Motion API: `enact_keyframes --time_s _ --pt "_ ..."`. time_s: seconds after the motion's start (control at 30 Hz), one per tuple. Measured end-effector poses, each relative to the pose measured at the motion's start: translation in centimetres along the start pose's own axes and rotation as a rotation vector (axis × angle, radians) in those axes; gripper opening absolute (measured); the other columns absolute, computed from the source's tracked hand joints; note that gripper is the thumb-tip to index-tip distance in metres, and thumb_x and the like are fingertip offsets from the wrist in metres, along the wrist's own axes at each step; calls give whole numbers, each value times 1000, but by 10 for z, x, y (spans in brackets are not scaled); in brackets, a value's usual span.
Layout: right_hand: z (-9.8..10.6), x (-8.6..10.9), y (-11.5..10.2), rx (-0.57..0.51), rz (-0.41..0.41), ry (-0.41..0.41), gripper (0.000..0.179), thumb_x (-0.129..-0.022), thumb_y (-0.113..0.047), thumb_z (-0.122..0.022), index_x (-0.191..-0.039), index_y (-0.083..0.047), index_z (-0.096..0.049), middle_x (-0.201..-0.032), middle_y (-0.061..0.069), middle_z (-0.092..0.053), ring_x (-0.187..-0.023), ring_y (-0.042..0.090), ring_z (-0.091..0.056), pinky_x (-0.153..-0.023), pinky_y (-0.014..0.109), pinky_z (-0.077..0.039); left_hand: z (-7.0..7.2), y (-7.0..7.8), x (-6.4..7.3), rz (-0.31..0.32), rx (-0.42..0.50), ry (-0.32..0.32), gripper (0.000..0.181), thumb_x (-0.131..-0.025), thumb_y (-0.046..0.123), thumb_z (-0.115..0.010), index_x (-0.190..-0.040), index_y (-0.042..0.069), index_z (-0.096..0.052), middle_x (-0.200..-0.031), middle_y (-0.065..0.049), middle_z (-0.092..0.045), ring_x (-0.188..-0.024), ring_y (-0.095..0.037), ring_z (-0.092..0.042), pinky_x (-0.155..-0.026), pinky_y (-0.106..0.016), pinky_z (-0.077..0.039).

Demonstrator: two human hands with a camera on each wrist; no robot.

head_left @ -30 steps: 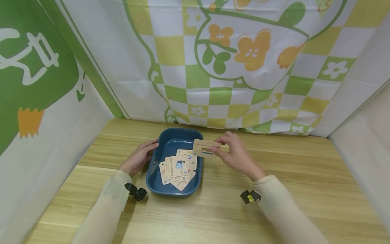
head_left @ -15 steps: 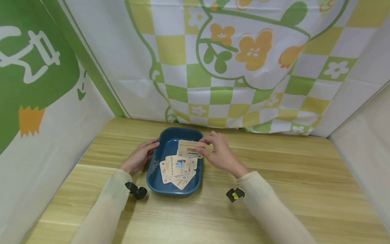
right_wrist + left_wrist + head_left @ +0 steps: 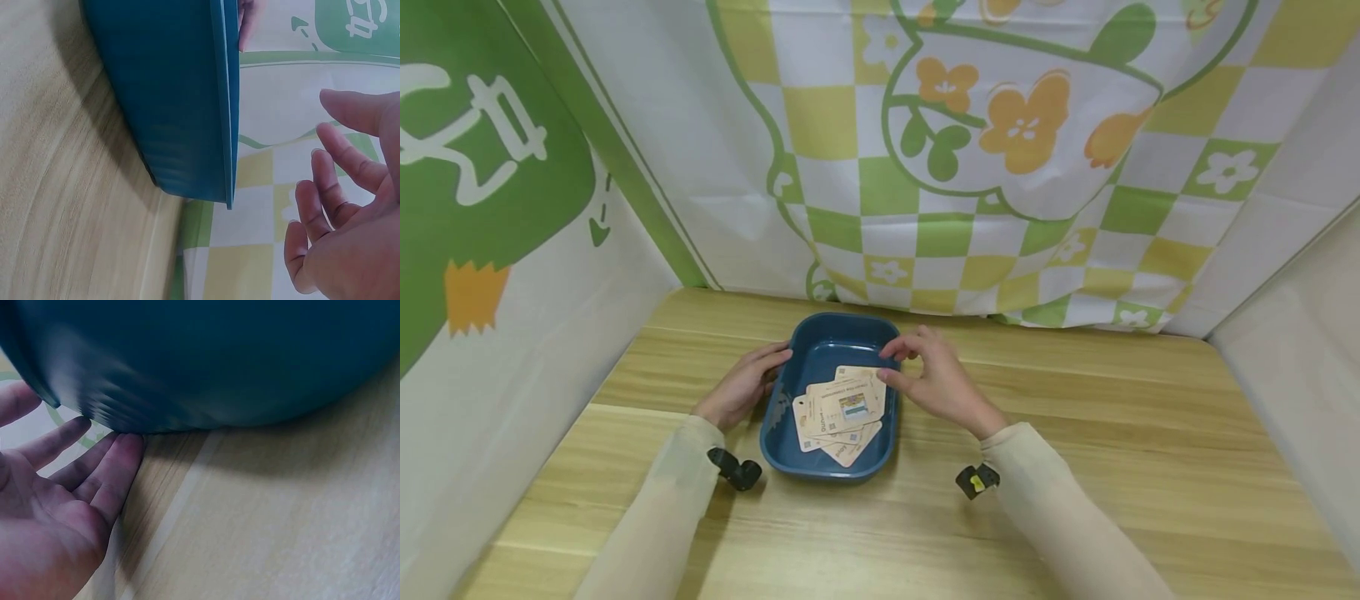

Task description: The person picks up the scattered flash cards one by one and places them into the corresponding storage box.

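A blue plastic tray (image 3: 778,454) stands on the wooden table, with several printed cards in it in a loose, overlapping pile. On top lies a card (image 3: 854,406) with a small blue and yellow picture. My left hand (image 3: 747,385) is at the tray's left side; in the left wrist view its fairly straight fingers (image 3: 112,472) touch the outer wall. Over the tray's right rim hovers my right hand (image 3: 936,375), thumb and fingers spread apart and holding nothing. The right wrist view shows this hand (image 3: 350,200) above the rim, fingers loosely bent.
The wooden table (image 3: 1075,467) stretches to both sides and in front of the tray. Behind it hangs a checked, flower-printed cloth (image 3: 947,242), close to the tray's far end. A printed green and white wall panel (image 3: 550,275) rises at the left.
My right hand has moved left over the tray and let go of a card, which now lies on the pile, covering the piano card. The left hand has stayed at the tray.
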State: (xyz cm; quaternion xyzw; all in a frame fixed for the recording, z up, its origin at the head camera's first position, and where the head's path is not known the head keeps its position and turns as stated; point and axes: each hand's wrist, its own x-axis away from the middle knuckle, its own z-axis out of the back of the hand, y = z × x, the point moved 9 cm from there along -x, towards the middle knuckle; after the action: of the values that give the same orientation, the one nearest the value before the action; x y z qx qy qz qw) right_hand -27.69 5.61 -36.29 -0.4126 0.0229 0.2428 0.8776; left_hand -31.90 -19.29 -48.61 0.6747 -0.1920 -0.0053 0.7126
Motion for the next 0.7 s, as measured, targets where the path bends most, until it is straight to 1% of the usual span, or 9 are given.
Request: enact_keyframes --time_s 0.17,0.27,0.37,0.53,0.6,0.67,0.7 --pt "1 1 1 8 2 -1 21 -89 -16 -80 -107 -9 -73 -104 10 -62 -103 30 -54 -93 45 -41 0 -1 0 1 4 3 62 -110 29 -44 -160 -1 -22 -162 -21 -29 -148 -35 -30 -121 -50 -23" --pt "2 3 2 11 14 1 20 -89 -16 -80 -106 -8 -73 -106 13 -64 -102 29 -55 -91 44 -43 0 0 0 -3 -3 0 63 -110 30 -44 -160 -2 -22 -162 -21 -29 -148 -36 -30 -121 -50 -23" --pt "6 7 5 11 17 11 20 -89 -16 -79 -106 -8 -73 -108 11 -65 -102 28 -57 -87 42 -47 -1 -1 0 -6 -8 -2 64 -109 30 -45 -159 -2 -22 -162 -22 -28 -148 -36 -30 -121 -51 -23" --pt "17 16 13 -8 14 34 21 -90 -14 -79 -107 -4 -72 -109 7 -64 -101 25 -58 -87 42 -48 0 -1 0 1 -19 2 63 -110 30 -44 -159 -2 -21 -163 -22 -27 -148 -37 -30 -121 -52 -24" --pt "23 21 18 -19 16 41 20 -90 -13 -78 -107 -3 -72 -109 8 -64 -101 25 -58 -88 42 -47 0 1 1 3 -26 0 63 -110 29 -43 -160 -2 -21 -163 -22 -27 -148 -38 -29 -120 -53 -24" --pt "31 27 23 -19 12 45 19 -90 -12 -78 -107 -4 -71 -108 10 -63 -101 26 -58 -88 43 -46 0 5 3 0 -49 -4 62 -110 28 -42 -160 -2 -20 -163 -23 -26 -149 -39 -27 -120 -54 -25" --pt "35 30 27 -14 11 49 19 -91 -12 -77 -107 -5 -71 -108 11 -62 -101 27 -57 -88 44 -46 0 8 4 -4 -75 -4 62 -110 29 -42 -160 -2 -20 -163 -23 -26 -149 -40 -27 -120 -54 -25"
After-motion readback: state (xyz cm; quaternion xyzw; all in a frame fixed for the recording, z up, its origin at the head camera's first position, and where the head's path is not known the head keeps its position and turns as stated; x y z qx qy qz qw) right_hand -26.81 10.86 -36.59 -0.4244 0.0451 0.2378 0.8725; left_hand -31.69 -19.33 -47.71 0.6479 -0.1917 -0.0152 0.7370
